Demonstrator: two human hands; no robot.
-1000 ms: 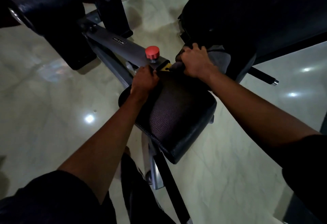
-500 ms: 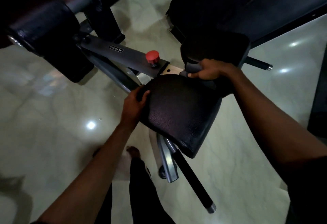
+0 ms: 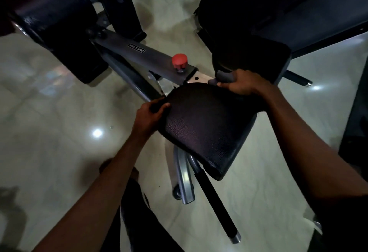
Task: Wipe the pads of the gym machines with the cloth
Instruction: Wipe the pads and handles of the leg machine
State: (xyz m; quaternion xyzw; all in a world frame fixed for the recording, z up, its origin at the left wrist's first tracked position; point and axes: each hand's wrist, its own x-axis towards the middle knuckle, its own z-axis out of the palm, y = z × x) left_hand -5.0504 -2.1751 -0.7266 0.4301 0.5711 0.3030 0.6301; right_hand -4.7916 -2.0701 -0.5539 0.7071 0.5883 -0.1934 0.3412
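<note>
A black textured seat pad (image 3: 207,126) of a gym machine fills the middle of the head view. My left hand (image 3: 150,113) grips its left edge, fingers curled around the rim. At the pad's far right corner, my right hand (image 3: 242,83) holds a grey cloth (image 3: 224,76) bunched under the fingers. A second black pad (image 3: 253,56) stands just behind the cloth. Two black roller pads (image 3: 57,18) sit at the upper left on a grey bar.
A grey steel frame arm (image 3: 143,54) with a red knob (image 3: 179,60) runs from the rollers to the seat. A grey leg and a black-gripped bar (image 3: 217,202) stick out below the seat. Glossy pale floor tiles surround the machine. A dark bench (image 3: 298,2) stands at the upper right.
My left hand slid from the pad's far edge by the red knob down to its left rim. My right hand with the cloth shifted right along the far edge. The view pulled back.
</note>
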